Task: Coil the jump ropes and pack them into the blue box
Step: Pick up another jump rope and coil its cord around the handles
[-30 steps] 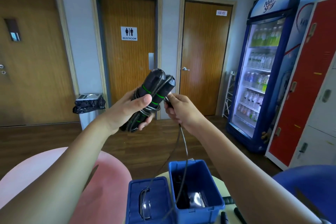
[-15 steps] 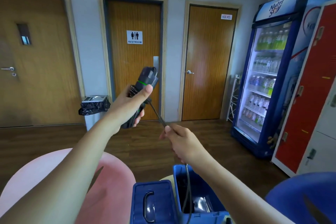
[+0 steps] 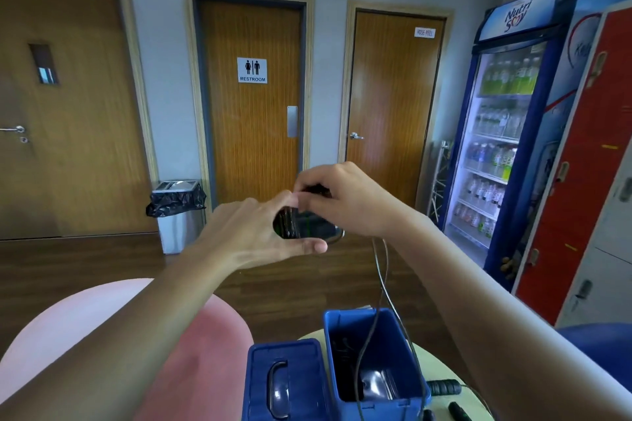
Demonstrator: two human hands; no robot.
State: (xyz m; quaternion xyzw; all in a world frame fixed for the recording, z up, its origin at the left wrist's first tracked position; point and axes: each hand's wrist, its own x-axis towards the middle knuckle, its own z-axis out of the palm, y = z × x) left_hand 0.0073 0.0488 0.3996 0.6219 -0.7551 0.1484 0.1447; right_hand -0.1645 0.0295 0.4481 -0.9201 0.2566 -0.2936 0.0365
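Three brown wooden doors [image 3: 78, 113] stand in the far wall, carrying two white signs [image 3: 252, 70] between them. There is one steel waste bin [image 3: 178, 215] with a black liner and one blue glass-fronted drinks fridge [image 3: 506, 147]. Below are one pale round table [image 3: 439, 364], one open blue plastic box [image 3: 376, 328] and one blue lid [image 3: 284, 352] with a handle. Two bare hands, the left hand [image 3: 253, 232] and the right hand [image 3: 345, 202], hold one black jump-rope bundle [image 3: 301, 220] (its handle count is hidden). Three black handle ends [image 3: 444, 387] show on the table. There are two rounded seats: one pink seat [image 3: 102, 318] and one blue seat [image 3: 595, 342].
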